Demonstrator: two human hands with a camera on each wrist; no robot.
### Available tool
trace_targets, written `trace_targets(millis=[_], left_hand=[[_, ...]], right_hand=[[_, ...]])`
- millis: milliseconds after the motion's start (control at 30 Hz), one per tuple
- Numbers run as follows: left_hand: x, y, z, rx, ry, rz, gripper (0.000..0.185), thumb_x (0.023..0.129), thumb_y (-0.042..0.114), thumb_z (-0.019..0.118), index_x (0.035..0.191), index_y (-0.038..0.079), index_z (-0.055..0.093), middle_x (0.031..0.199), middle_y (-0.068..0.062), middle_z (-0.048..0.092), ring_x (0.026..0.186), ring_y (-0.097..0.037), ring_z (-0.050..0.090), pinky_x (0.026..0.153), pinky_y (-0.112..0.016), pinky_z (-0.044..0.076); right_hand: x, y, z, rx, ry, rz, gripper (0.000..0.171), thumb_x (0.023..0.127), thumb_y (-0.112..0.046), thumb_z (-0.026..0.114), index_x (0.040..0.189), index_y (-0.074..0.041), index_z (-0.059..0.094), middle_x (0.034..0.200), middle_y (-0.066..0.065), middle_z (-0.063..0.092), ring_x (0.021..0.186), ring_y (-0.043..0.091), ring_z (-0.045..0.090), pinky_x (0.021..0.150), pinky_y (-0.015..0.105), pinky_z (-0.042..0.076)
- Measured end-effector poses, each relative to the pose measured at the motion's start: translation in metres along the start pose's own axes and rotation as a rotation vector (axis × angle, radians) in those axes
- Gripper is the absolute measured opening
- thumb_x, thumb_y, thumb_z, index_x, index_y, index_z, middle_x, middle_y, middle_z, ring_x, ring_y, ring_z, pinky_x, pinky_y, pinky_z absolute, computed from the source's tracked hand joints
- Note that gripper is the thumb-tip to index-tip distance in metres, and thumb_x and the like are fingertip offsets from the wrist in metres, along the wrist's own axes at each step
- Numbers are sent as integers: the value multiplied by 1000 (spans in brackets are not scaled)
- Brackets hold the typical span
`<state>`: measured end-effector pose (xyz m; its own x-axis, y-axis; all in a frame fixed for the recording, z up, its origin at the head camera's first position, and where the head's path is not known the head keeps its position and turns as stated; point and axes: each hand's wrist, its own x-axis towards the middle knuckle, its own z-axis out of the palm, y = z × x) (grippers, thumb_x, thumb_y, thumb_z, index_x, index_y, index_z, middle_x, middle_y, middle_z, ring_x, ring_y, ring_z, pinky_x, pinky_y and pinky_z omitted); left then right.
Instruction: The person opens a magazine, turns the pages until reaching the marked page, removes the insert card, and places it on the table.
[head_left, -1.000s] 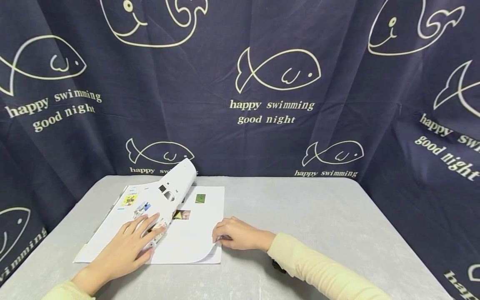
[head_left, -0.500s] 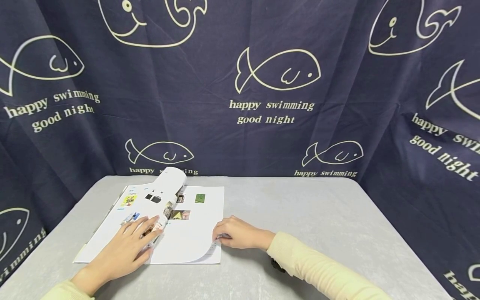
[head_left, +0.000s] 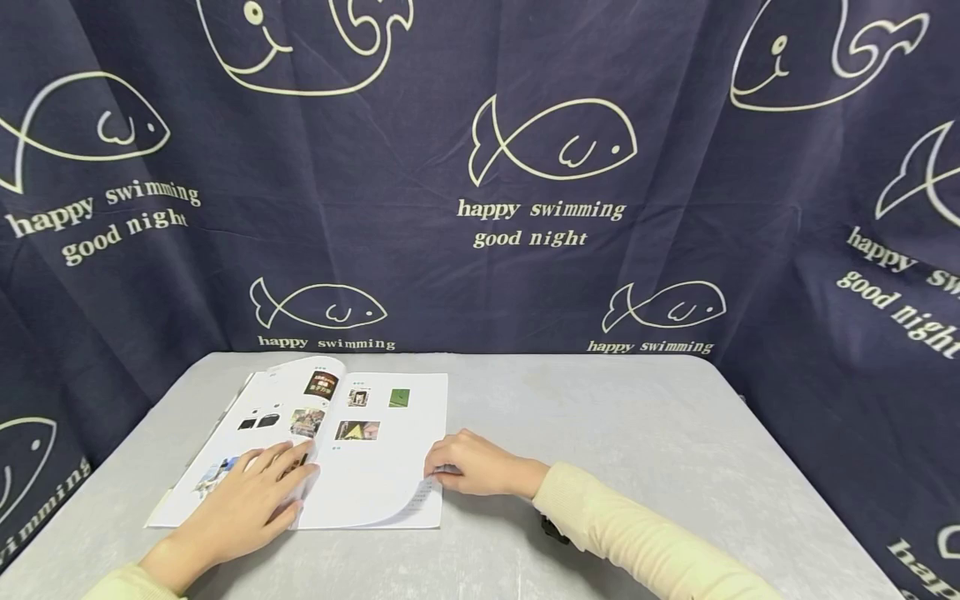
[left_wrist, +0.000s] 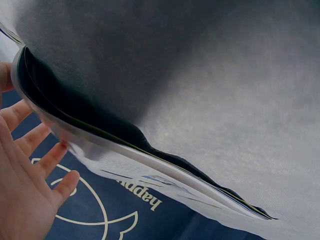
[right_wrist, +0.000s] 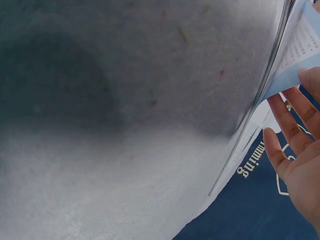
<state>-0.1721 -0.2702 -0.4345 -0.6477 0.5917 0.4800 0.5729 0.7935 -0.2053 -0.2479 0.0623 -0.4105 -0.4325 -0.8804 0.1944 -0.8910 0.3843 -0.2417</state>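
Observation:
An open magazine (head_left: 375,483) with small printed photos lies at the left of the table. My left hand (head_left: 251,500) rests spread on its left page near the fold, fingers extended. In the left wrist view the same hand (left_wrist: 30,170) lies along the curved pages (left_wrist: 125,150) with its fingers apart. At the right edge, my right hand (head_left: 472,467) pinches the lower corner of the right page, which curls up and shows print beneath. The right wrist view has that lifted corner (right_wrist: 295,55) between thumb and fingers of the right hand (right_wrist: 300,150).
The grey table (head_left: 600,433) extends to the right of the magazine. A dark blue curtain (head_left: 420,167) with fish drawings and lettering hangs behind and at both sides. A dark object (head_left: 555,530) shows under the right sleeve.
The page that stood curled up over the middle has fallen to the left and now lies nearly flat beside my left hand. Both hands have stayed in about the same places.

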Motion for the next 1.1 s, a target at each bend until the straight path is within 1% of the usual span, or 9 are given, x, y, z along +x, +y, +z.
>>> trace_targets(millis=[200,267,433,567,767,967,1100], left_hand=[[-2,-1,2,19,-20,-8,40,76,36,62,111,17,62,123,-6,56,105,-27,53,82,-46,37],[-2,0,1,21,-25,-14,40,75,35,63,111,17,62,122,-7,57,103,-26,54,82,-46,37],[-1,3,-2,16,-51,-45,43,75,37,64,112,16,63,121,-8,58,103,-26,56,83,-46,38],[-1,4,-2,7,-82,-78,47,77,46,62,113,16,63,123,-7,58,105,-27,56,83,-46,38],[0,6,-2,-9,-104,-101,52,77,55,59,113,17,62,123,-6,58,105,-27,56,82,-47,39],[0,7,-2,-3,-122,-111,62,74,65,56,114,17,61,122,-7,58,104,-28,56,83,-47,39],[0,7,-1,-13,-123,-117,68,71,70,55,114,17,61,122,-8,57,105,-29,55,83,-48,40]], right_hand=[[1,0,0,-10,14,5,13,84,-14,62,93,-17,70,94,-9,69,83,-1,59,73,13,35],[1,0,0,-16,21,7,13,84,-14,62,93,-17,70,94,-9,69,84,-1,59,72,13,34],[1,0,0,-25,40,9,13,83,-14,62,92,-18,70,93,-10,69,84,0,59,72,13,35],[2,0,-1,-25,63,-5,12,83,-14,62,91,-17,70,91,-10,69,82,0,59,71,13,36],[3,1,-1,-38,89,-22,10,84,-15,62,90,-17,70,90,-10,69,83,0,60,69,13,35],[4,2,-2,-51,106,-27,10,84,-15,62,90,-17,70,89,-10,69,82,1,60,68,12,35],[5,1,-2,-58,124,-30,10,83,-15,63,89,-17,71,89,-10,69,82,3,61,69,13,36]])
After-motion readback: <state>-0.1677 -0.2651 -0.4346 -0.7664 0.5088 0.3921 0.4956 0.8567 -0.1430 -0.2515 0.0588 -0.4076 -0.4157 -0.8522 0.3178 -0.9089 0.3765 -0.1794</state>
